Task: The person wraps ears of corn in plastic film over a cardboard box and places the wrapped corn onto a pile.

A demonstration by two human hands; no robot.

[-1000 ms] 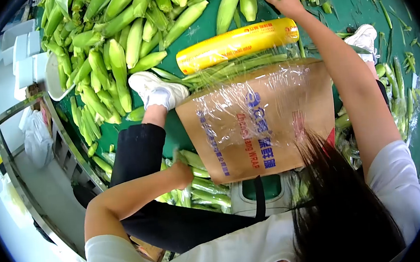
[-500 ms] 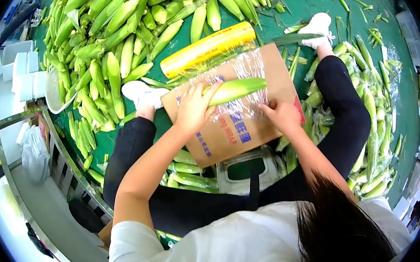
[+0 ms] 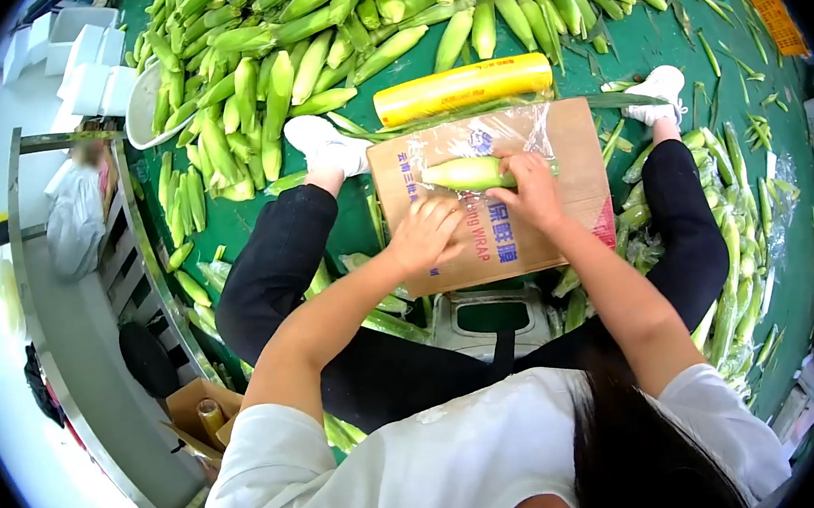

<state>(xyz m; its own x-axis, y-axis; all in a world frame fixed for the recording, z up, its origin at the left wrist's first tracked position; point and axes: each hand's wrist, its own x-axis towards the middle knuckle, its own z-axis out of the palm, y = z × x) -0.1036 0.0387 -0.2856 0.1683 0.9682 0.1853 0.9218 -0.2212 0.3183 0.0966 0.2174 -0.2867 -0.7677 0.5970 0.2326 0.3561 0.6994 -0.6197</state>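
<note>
An ear of corn (image 3: 463, 175) in its green husk lies sideways on clear plastic wrap (image 3: 532, 129) over a printed cardboard box (image 3: 542, 247). My right hand (image 3: 530, 188) is closed round the corn's right end, fingertips over the top and thumb below. My left hand (image 3: 427, 233) rests on the box just below the corn's left end, its fingers extended and holding nothing. Just beyond the box lies a yellow roll (image 3: 463, 90) of plastic wrap.
A large heap of unwrapped corn (image 3: 313, 59) covers the green floor (image 3: 365, 214) ahead. Film-wrapped ears (image 3: 731, 255) are piled on the right. On the left stand a metal frame (image 3: 30, 316) and a white basin (image 3: 144, 108). An orange crate (image 3: 770, 5) is at far right.
The corn has gone from my left hand, held above the box, down onto the wrap. My right hand has moved up onto its right end; my left hand has come off it and moved lower.
</note>
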